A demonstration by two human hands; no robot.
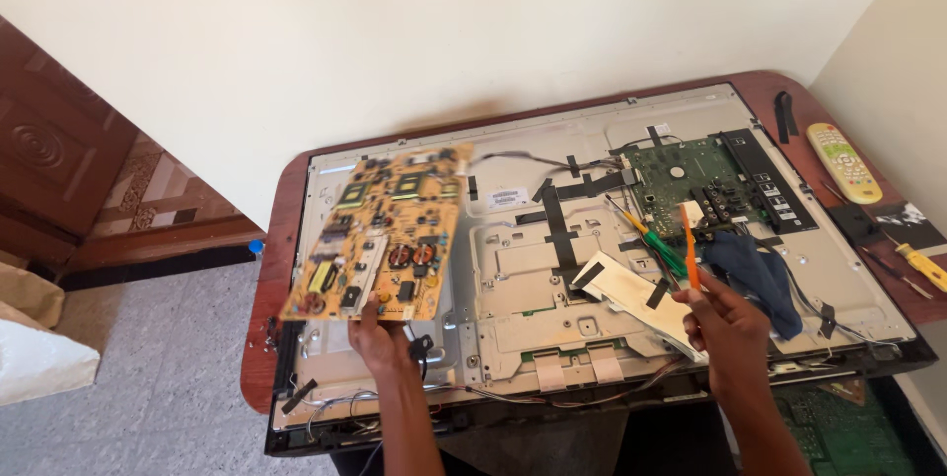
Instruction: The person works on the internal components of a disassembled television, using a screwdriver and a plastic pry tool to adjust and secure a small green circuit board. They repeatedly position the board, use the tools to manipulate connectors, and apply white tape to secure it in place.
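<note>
On table [271,239]: left hand [380,333] grips yellow board [380,234] (tilted), right hand [725,323] grips orange tool [689,244].

Head view: worn on the head, looks down and forward.
Range: near, over the counter [271,239].
Shared views: single camera.

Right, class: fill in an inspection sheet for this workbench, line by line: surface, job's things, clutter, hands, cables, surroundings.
Surface: brown table under an opened television back panel.
Job's things: yellow circuit board lifted off the panel; orange-handled tool.
Clutter: remote control, blue cloth, yellow screwdriver.
Hands: left hand holds the board's lower edge; right hand holds the tool.
Cables: loose wires at the front edge.
Surroundings: cream wall, grey carpet.
</note>
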